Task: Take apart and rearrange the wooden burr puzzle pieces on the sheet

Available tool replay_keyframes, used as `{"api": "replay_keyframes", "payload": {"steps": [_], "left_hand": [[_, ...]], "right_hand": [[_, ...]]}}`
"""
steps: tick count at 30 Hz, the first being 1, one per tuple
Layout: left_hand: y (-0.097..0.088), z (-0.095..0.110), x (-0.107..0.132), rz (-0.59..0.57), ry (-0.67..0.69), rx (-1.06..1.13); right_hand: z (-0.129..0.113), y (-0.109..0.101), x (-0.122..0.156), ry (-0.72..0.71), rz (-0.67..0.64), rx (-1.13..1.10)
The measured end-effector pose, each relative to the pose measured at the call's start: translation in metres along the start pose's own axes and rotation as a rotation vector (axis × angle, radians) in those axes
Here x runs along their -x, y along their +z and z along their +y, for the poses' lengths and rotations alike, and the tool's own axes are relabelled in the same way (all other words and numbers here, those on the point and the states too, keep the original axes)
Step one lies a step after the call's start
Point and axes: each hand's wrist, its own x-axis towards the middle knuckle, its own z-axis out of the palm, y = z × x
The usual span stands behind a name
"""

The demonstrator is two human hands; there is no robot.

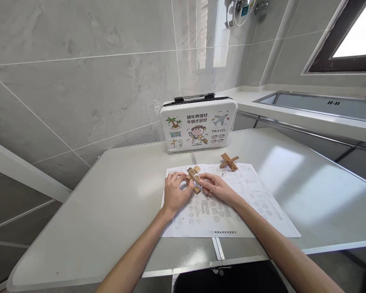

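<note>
Both hands meet over a printed instruction sheet [247, 203] on a grey table [116, 195]. Between them is a small wooden interlocking puzzle [194, 177] made of crossed sticks. My left hand [174, 191] pinches its left side with curled fingers. My right hand [215, 188] grips the right side, fingers closed on a stick. A second wooden cross-shaped puzzle [229, 162] lies by itself on the sheet's far right part, a short way beyond my right hand.
A white tin case [198, 126] with cartoon travel pictures and a black handle stands upright at the table's back edge against the tiled wall. A counter with a steel sink [323, 106] runs along the right. The table's front edge is near my body.
</note>
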Motion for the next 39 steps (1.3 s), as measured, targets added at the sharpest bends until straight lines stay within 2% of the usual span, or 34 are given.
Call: {"api": "replay_keyframes", "payload": {"steps": [7, 14, 27, 32, 39], "left_hand": [[0.002, -0.001, 0.0, 0.0, -0.027, -0.039], [0.005, -0.006, 0.0, 0.03, -0.035, -0.065], [0.002, -0.004, -0.001, 0.006, -0.09, -0.049], [0.0, -0.009, -0.004, 0.007, -0.163, -0.023], [-0.002, -0.017, -0.004, 0.028, -0.085, -0.212]], "right_hand": [[0.006, 0.005, -0.001, -0.058, 0.089, 0.103], [0.003, 0.012, -0.001, -0.193, 0.232, 0.4], [0.008, 0.014, 0.002, -0.326, 0.307, 0.576], [0.007, 0.011, 0.002, -0.316, 0.356, 0.584], [0.01, 0.009, 0.001, -0.224, 0.359, 0.647]]}}
